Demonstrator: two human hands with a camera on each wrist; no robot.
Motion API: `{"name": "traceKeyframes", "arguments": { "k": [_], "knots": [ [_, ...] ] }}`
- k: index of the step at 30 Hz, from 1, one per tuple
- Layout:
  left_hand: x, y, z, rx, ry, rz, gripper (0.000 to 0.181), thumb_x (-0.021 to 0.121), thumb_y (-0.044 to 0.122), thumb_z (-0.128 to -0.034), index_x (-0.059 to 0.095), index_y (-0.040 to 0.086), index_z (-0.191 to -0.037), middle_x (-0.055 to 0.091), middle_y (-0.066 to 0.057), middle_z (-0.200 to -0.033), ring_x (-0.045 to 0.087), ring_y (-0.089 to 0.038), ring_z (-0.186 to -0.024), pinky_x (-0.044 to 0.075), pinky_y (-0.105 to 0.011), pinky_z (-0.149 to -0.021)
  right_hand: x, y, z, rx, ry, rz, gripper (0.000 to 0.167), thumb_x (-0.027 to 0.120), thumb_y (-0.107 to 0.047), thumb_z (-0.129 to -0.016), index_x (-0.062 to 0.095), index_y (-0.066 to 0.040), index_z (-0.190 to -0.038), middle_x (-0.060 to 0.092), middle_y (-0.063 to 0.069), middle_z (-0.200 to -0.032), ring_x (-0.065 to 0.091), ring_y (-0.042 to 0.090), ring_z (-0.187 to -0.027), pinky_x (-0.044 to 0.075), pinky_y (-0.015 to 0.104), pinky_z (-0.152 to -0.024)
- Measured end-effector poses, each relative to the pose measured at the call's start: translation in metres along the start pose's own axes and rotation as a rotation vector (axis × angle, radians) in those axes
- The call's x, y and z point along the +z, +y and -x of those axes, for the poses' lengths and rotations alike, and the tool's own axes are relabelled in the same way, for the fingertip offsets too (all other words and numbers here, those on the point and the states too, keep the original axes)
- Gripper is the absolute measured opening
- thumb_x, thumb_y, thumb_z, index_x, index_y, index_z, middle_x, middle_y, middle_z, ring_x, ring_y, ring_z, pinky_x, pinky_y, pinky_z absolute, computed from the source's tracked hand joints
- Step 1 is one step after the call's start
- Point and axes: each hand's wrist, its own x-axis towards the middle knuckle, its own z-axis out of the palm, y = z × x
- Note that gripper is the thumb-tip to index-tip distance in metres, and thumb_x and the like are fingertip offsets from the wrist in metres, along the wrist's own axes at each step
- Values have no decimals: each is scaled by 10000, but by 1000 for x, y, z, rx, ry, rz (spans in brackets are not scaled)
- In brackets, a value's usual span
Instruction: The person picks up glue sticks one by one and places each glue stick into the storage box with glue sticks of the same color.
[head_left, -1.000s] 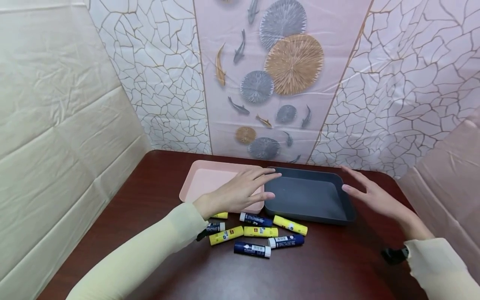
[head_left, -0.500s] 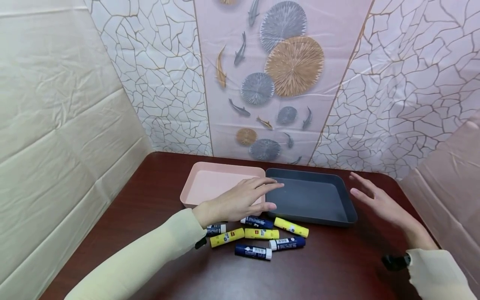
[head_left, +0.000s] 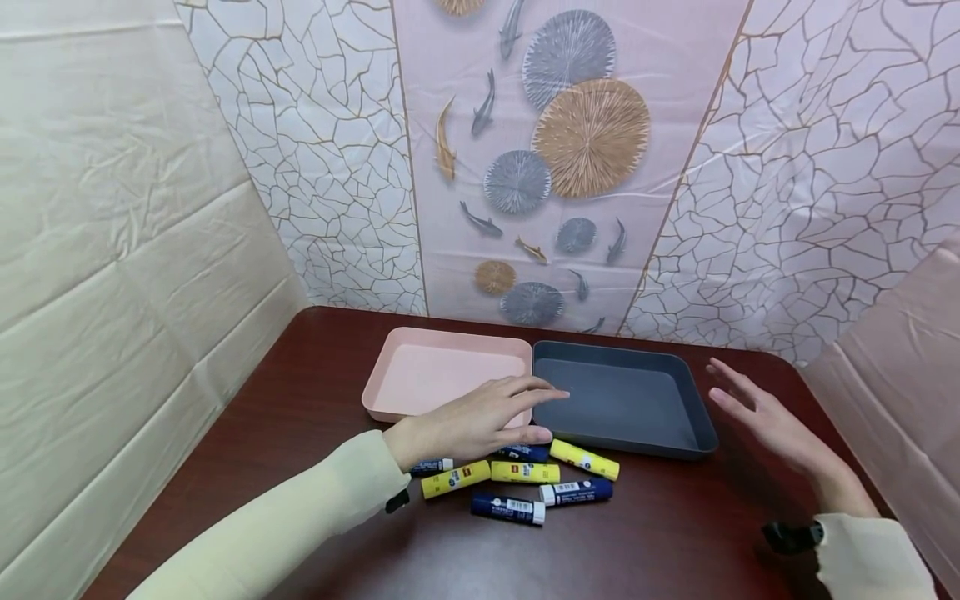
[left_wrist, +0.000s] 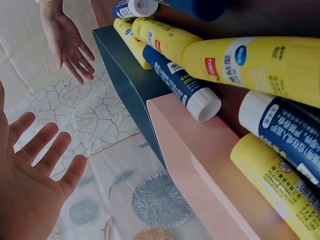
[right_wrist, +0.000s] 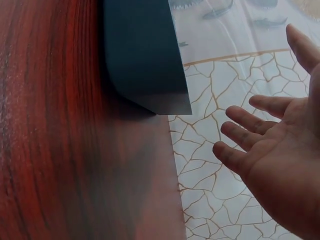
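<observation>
My left hand (head_left: pixel 472 417) hovers with fingers extended over the near right part of the pink tray (head_left: pixel 442 375), holding nothing. My right hand (head_left: pixel 772 421), also empty with fingers spread, is just right of the dark grey tray (head_left: pixel 622 396). In front of the trays lie yellow glue sticks (head_left: pixel 525 472) and dark blue glue sticks with white caps (head_left: pixel 576 492), several in all; the left hand and wrist hide part of the group. The left wrist view shows another yellow stick (left_wrist: pixel 277 185) beside the pink tray (left_wrist: pixel 195 165).
Both trays stand side by side on the dark red wooden table (head_left: pixel 637 550). Patterned cloth (head_left: pixel 525 167) hangs behind it, with plain cloth (head_left: pixel 127 250) on the left and more at the right.
Both hands have moved slightly down and nearer in the head view, the right one also a little rightward. The glue sticks keep their arrangement, and the whole scene has shifted slightly downward.
</observation>
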Motion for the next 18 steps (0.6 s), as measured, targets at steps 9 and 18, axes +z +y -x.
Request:
{"name": "traceKeyframes", "arguments": {
  "k": [9,18],
  "knots": [
    [7,6,10,-19,-44,52,602,404,563,-1091,378,279,-1620,414,14,-1594,451,-157,-1411,362,-441,-1181,3,9,0,20,-8,-9,765,446,-427,-1115,17,-151,-1686,161,338,-1656,269,616,-1420,271,824,-1014],
    [12,9,19,-19,-54,79,598,404,585,-1083,391,306,-1612,435,36,-1579,432,-159,-1430,366,-452,-1180,4,14,4,13,-33,-18,753,447,-415,-1118,55,-102,-1681,173,339,-1653,290,610,-1418,277,813,-1028]
  ]
}}
